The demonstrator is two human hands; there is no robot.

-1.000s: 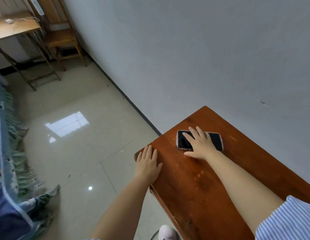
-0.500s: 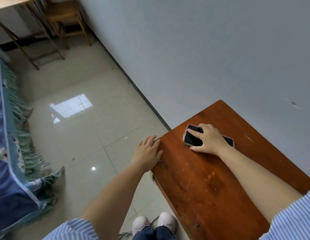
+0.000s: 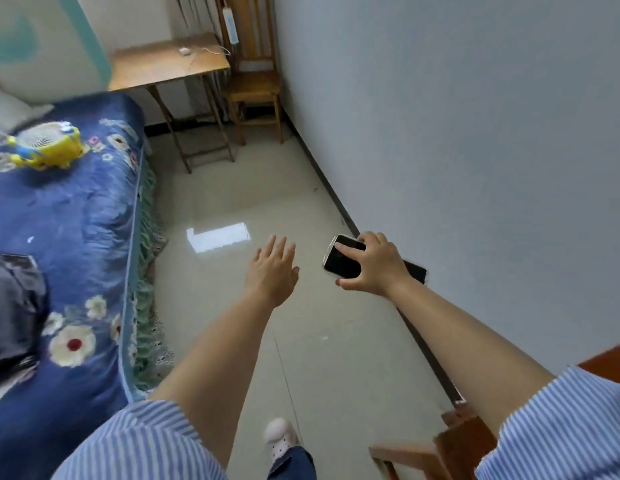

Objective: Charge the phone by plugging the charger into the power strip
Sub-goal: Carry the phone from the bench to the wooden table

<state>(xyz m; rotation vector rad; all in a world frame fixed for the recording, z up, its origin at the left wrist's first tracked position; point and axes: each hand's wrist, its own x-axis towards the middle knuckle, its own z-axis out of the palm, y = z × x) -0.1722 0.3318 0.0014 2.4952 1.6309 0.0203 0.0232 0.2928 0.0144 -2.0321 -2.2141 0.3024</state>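
Note:
My right hand [image 3: 376, 265] grips a black phone [image 3: 343, 259] in a clear case and holds it in the air above the floor, near the wall. My left hand [image 3: 272, 268] is stretched forward, fingers apart, holding nothing. Far ahead, a white charger [image 3: 184, 51] with its thin cable lies on a light wooden table [image 3: 156, 69]. A white power strip [image 3: 230, 24] hangs upright against the back of a wooden chair behind that table.
A bed with a blue flowered cover [image 3: 66, 237] fills the left side, with a yellow toy fan [image 3: 47, 145] on it. The wooden chair [image 3: 254, 88] stands by the grey wall. A reddish-brown table corner [image 3: 610, 362] is at lower right. Glossy tiled floor [image 3: 267, 202] runs between.
My right hand has lifted the phone off the reddish table. My left hand left the table edge and opened in the air. The view has swung toward the far table and bed.

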